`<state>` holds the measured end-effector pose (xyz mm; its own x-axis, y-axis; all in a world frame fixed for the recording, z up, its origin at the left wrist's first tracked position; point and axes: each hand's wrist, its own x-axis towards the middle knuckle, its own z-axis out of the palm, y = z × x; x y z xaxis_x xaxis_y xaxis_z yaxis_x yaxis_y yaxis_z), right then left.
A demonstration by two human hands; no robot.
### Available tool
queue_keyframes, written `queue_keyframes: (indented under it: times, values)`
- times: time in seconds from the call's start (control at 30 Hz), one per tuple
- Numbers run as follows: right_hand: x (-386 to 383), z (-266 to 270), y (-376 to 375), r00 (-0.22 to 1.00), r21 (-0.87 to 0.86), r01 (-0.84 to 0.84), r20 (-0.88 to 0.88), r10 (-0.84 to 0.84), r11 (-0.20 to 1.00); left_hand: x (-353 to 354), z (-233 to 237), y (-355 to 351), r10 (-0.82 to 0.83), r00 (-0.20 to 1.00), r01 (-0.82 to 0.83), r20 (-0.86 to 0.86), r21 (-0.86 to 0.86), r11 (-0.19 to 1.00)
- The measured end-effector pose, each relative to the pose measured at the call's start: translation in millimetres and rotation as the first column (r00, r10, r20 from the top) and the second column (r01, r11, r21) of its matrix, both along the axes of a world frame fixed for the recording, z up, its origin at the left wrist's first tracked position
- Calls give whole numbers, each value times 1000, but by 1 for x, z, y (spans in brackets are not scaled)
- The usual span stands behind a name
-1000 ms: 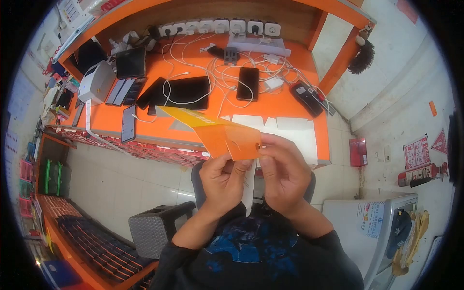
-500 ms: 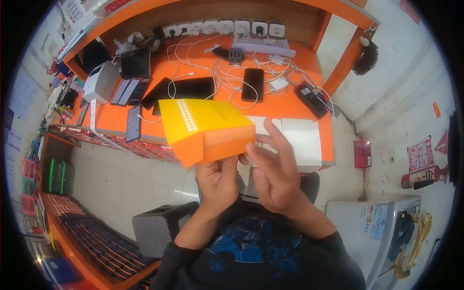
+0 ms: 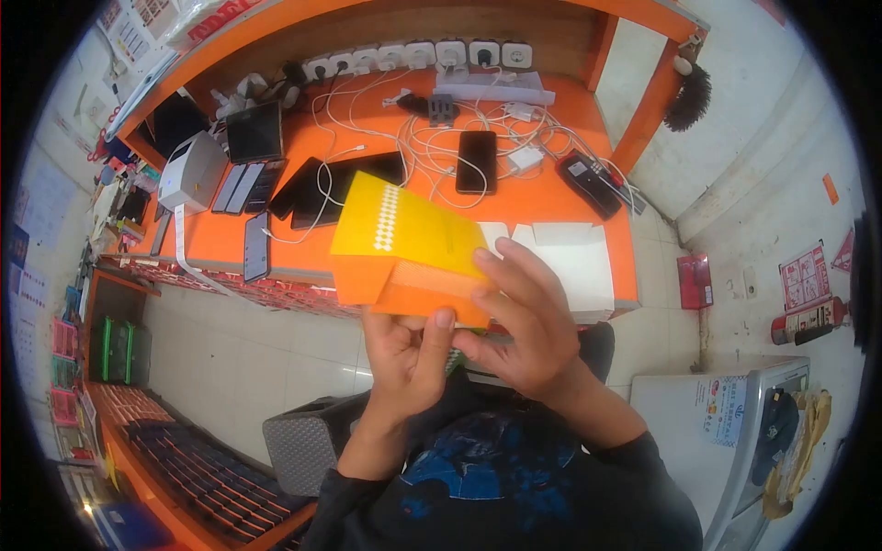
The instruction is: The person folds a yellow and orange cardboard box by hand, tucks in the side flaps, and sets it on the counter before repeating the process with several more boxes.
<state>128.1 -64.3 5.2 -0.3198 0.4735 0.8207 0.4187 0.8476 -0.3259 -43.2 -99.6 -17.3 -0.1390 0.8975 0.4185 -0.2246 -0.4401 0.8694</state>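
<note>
A yellow and orange folded carton point(image 3: 418, 230) with a row of white diamond shapes is held in front of my body, above the desk's front edge. My left hand point(image 3: 409, 354) grips its lower edge, the thumb pressed on the orange side. On the carton's right end my right hand point(image 3: 524, 321) has its fingers curved around the yellow face and lower corner. Just behind the right hand, white open cartons or sheets point(image 3: 565, 266) lie on the desk.
The orange desk point(image 3: 367, 106) bears tangled white cables, a black phone point(image 3: 477, 162), a card terminal point(image 3: 588, 184) and a white printer point(image 3: 191, 173). A grey woven bin point(image 3: 303, 450) stands at lower left, a small white fridge point(image 3: 680, 422) at right.
The carton has turned and tilted, its left end moving right. My right hand's fingers, spread beside the carton before, now close on its right end. My left thumb now lies on the orange side.
</note>
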Motion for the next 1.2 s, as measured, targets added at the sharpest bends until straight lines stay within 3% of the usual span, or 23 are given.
queue_keyframes:
  times: [0.17,0.23,0.27,0.33,0.43,0.57,0.63,0.67,0.7,0.73,0.77,0.83,0.9,0.97,1.0,1.07,1.2]
  values:
    - [0,4,-2,996,73,5,89,-12,997,-18,8,8,-122,992,126,-31,208,970]
    - [-1,3,-2,990,102,3,140,-17,995,-24,13,12,342,905,-301,-255,186,935]
    - [-3,-1,-1,987,150,29,152,-52,988,-26,15,15,353,900,-311,-257,189,931]
    - [-5,-3,-1,984,199,53,157,-85,979,-30,18,18,213,972,-225,98,128,966]
    - [-6,-3,-3,980,244,110,135,-146,964,-18,22,15,279,960,-281,36,65,957]
    - [-7,-1,-1,997,155,37,63,-48,987,-19,4,15,213,975,-218,56,115,969]
    - [-8,1,1,1000,130,10,28,-13,991,-17,3,17,289,957,-280,-19,190,941]
    - [-10,1,0,995,8,-8,-98,8,1000,-16,-1,18,292,956,-283,-18,195,939]
    - [-12,1,0,974,-114,-41,-224,14,993,-15,-9,20,380,918,-345,-109,250,905]
    - [-13,3,5,953,-117,-88,-298,49,989,-13,-15,20,465,864,-396,-193,310,864]
    - [-15,0,5,953,-116,-86,-299,48,989,-12,-17,18,463,865,-394,-193,310,865]
    - [-17,-8,5,886,-262,-217,-458,77,940,-9,-23,14,553,737,-395,-389,416,819]
    - [-16,-9,3,880,-326,-239,-471,62,915,-5,-25,11,520,755,-374,-398,390,842]
    - [-16,-9,1,875,-391,-264,-482,48,882,2,-17,6,356,887,-314,-293,181,932]
    - [-17,-9,2,887,-375,-243,-459,48,895,4,-19,5,355,888,-313,-293,179,933]
    - [-19,-10,3,898,-359,-223,-436,48,906,7,-23,3,190,981,-191,37,17,982]
    - [-18,-12,2,930,-283,-151,-366,39,947,8,-28,5,140,974,-142,180,-5,990]
